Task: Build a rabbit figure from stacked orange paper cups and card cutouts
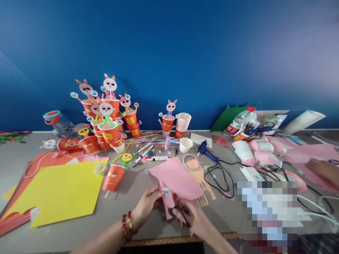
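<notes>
Near the table's front edge, my left hand pinches a narrow pink paper piece that bears a small teal mark. My right hand is closed around the dark handles of a pair of scissors, right beside the lower part of that piece. The scissor blades are mostly hidden by my fingers and the paper. Just behind both hands lies a large pink sheet. Peach paper with cut-out shapes shows at its right side.
Yellow paper lies left, near a tilted red cup. Bunny-topped cups stand behind. A blue glue gun with a black cord is right of centre. Another person's hand rests on pink paper at far right.
</notes>
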`<state>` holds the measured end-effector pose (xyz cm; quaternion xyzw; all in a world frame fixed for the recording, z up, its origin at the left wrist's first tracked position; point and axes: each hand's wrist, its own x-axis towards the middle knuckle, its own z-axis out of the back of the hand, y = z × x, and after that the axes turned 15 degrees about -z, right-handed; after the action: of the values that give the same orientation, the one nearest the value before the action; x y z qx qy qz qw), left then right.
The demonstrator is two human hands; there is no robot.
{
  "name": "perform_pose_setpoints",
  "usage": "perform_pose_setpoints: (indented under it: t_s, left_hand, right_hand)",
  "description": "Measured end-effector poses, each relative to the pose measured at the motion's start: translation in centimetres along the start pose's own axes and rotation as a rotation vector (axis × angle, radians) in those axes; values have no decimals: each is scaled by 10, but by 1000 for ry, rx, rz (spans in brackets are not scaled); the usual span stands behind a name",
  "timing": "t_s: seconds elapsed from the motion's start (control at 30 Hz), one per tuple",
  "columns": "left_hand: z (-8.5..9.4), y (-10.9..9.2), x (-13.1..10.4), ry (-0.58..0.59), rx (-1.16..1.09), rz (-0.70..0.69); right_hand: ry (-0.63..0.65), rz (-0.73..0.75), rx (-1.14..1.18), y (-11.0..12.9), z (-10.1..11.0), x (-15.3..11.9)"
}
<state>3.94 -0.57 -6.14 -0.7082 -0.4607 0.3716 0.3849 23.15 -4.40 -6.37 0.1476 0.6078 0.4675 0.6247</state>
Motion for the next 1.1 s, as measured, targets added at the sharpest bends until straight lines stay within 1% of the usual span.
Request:
perform_pose_setpoints:
  t_s: [0.07, 0.2, 0.27, 0.37, 0.4, 0.43, 0.53, 0.6, 0.63, 0.67, 0.7, 0.73, 0.77, 0.8, 0.83, 0.87, 0.9, 0.93, 1.0, 1.03, 1.1]
  left_hand:
    - [1, 1, 0, -19, 17, -6]
    - [11, 1, -3, -69, 52, -26]
    - [15, -3, -7, -55, 61, -8]
    - [20, -10, -14, 11, 64, 35]
    - [21, -12, -16, 17, 65, 35]
    - [22, -14, -17, -3, 65, 20]
    - [26, -18, -16, -165, 67, -92]
    - [30, -21, -11, -236, 121, -200]
    - [32, -23, -8, -227, 191, -264]
    - [33, -27, -5, -184, 291, -340]
    - [34, -30, -2, -107, 418, -422]
    - [33, -34, 1, 3, 563, -499]
    - [32, -37, 3, 134, 709, -563]
    - [30, -39, 5, 271, 845, -605]
    - [28, -40, 6, 393, 967, -623]
    - [25, -38, 6, 488, 1074, -620]
    - [22, -36, 6, 564, 1163, -601]
    - [20, -32, 6, 624, 1233, -580]
    - [18, -23, 5, 722, 1322, -552]
    - [18, -19, 4, 761, 1345, -550]
    - [19, -14, 2, 809, 1368, -556]
  right_hand:
    - [12, -5, 40, -1, -1, 1]
    - [96, -44, 140, -6, -3, 7]
    - [90, -74, 198, -8, -1, 10]
    - [72, -94, 237, -8, 6, 13]
    - [98, -88, 223, -7, 8, 12]
    - [147, -77, 195, -7, 9, 10]
    - [358, -53, 115, -7, 11, 0]
    - [475, -48, 98, -7, 13, -9]
    - [514, -44, 96, -6, 16, -14]
    - [525, -34, 98, -5, 21, -18]
    - [505, -11, 100, -3, 28, -21]
    - [438, 26, 108, 0, 36, -23]
    - [310, 82, 127, 2, 45, -23]
    - [155, 152, 126, 3, 54, -21]
    - [-27, 225, 107, 3, 63, -16]
    - [-208, 276, 67, 2, 71, -11]
    - [-345, 302, -10, -1, 78, -4]
    - [-428, 319, -94, -5, 83, 4]
    - [-511, 335, -189, -15, 89, 19]
    - [-557, 347, -226, -19, 91, 26]
    - [-717, 376, -315, -24, 95, 38]
